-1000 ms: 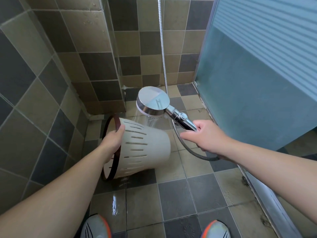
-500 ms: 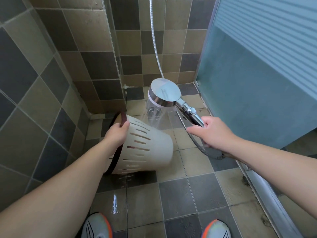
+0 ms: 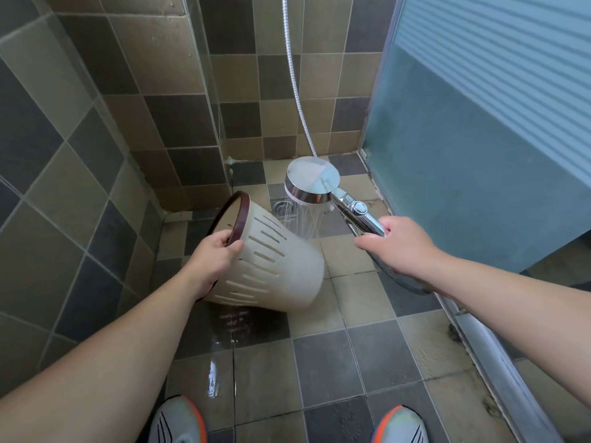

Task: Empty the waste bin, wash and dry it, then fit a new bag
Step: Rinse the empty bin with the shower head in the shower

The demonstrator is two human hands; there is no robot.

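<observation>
**Rinsing the tipped bin**

The left hand point(image 3: 214, 260) grips the waste bin point(image 3: 271, 266) by its dark rim, holding it tilted above the wet floor, likely so water drains. Beside it, the right hand point(image 3: 399, 247) clasps the shower head point(image 3: 311, 180), whose spray falls just past the bin's base.

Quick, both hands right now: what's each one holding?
Left hand: closed, grips the waste bin at its brown rim.
Right hand: closed, holds the shower head by its handle.

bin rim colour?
Dark brown rim on the cream slotted bin; head view, the only one.
</observation>
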